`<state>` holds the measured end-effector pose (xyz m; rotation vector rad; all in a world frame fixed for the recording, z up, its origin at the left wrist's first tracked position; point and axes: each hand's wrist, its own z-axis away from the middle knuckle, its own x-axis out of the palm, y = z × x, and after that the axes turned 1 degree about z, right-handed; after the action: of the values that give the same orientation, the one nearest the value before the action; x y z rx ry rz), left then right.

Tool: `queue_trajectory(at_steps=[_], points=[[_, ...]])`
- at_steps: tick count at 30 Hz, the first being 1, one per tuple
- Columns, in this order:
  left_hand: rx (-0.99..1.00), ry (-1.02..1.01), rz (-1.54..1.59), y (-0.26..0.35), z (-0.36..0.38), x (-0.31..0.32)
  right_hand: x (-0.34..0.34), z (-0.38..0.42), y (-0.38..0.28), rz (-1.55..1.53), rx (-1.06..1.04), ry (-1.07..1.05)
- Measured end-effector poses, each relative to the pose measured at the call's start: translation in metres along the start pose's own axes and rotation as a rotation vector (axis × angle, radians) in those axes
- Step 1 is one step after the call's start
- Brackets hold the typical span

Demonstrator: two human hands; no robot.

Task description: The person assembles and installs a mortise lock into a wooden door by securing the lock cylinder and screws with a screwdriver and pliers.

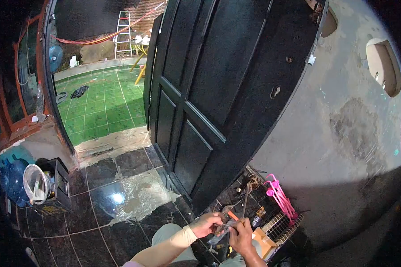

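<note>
My left hand [205, 224] and my right hand [241, 236] are close together, low in the view, above a clutter of small items on the floor. The fingers of both are closed around a small, dark, metallic-looking piece [222, 229], too small and too covered to name. Just beyond the fingertips shows a short orange item [232, 216]. A black panelled door [205, 89] stands open in front of me, with bare holes near its right edge. Beside my right hand lies a brown cardboard piece [263, 244].
A wire rack [278, 229] with pink plastic rods [283, 202] stands by the grey wall [298, 133]. At left are a black crate [60, 191], a white bucket [35, 184] and blue water bottles [11, 178]. A ladder [123, 35] stands beyond the doorway, past green floor tiles [102, 107].
</note>
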<state>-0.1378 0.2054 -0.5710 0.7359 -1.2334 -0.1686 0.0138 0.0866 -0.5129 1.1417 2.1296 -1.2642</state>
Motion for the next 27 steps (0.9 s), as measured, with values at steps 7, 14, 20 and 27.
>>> queue_trajectory(at_steps=[7, 14, 20, 27], points=[[0.084, 0.195, -0.184, -0.001, 0.006, 0.0, 0.019, 0.001, 0.012, -0.045, 0.21, -0.071], [0.471, 0.204, -0.846, -0.009, -0.016, -0.008, 0.038, 0.036, 0.053, -0.801, 0.804, -0.051], [0.065, 0.253, -0.316, -0.015, -0.029, -0.016, 0.036, 0.026, 0.059, -0.354, 0.467, 0.014], [-0.35, 0.285, 0.172, -0.052, -0.032, -0.071, 0.055, 0.034, 0.074, -0.124, 0.176, -0.086]])
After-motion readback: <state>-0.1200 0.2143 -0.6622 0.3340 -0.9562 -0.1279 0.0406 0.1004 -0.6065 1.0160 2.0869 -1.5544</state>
